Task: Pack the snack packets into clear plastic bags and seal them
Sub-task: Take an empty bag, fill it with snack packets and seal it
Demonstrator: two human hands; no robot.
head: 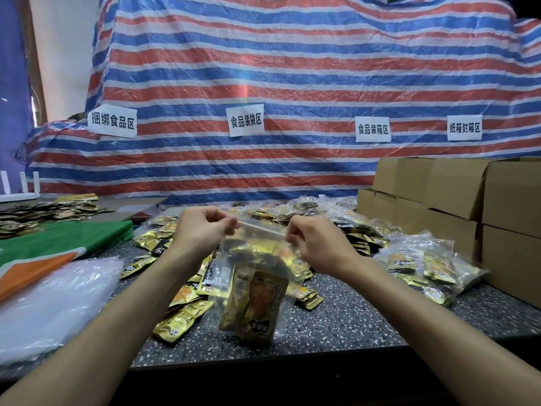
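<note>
Left hand (202, 227) and right hand (314, 243) pinch zip top of clear bag (234, 259); gold packet (253, 306) inside, above bench (351, 317).

Red, white and blue striped tarp (292, 68), gold snack packets (181, 317) (black print), speckled grey table (351, 312), brown boxes (456, 186)

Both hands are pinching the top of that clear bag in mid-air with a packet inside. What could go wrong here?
1. The bag hangs above the table, held only at its zip strip by the left hand and right hand; a slip could drop it.
2. If the strip isn't pressed along its full width, the seal may stay partly open.
3. The packet sits tilted low in the bag and could fall out if the seal fails.
</note>
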